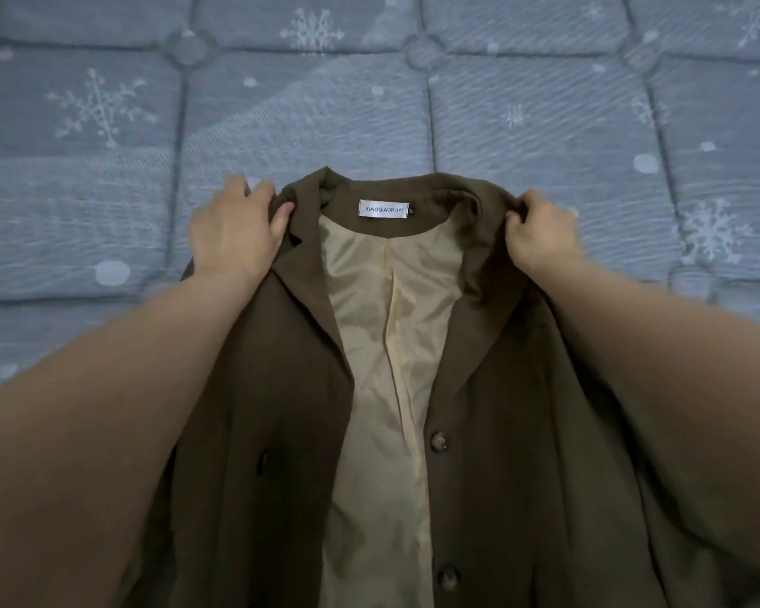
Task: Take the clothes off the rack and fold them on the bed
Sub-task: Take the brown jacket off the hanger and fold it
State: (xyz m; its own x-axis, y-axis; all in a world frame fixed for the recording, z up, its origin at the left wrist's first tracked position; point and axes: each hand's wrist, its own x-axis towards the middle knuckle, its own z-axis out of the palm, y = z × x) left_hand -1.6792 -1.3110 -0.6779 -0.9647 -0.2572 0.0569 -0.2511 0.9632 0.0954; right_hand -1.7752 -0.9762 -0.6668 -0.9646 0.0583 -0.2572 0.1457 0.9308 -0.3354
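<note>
We hold the brown woven jacket (523, 432) by its shoulders over the blue quilted bed cover (106, 168) with pale snowflakes. Our left hand (233, 234) curls its thumb over the notched lapel; our right hand (540, 234) bunches the collar in bent fingers. The glossy cream lining (387, 322) shows, below a white label (383, 208); two mottled round buttons (439, 441) sit on the front edge.

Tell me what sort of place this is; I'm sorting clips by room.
Probably a bedroom: a blue-grey quilted bed cover with white snowflakes fills the view, and a brown buttoned jacket with cream lining is spread on it, gripped at the shoulders by the left hand and right hand.
</note>
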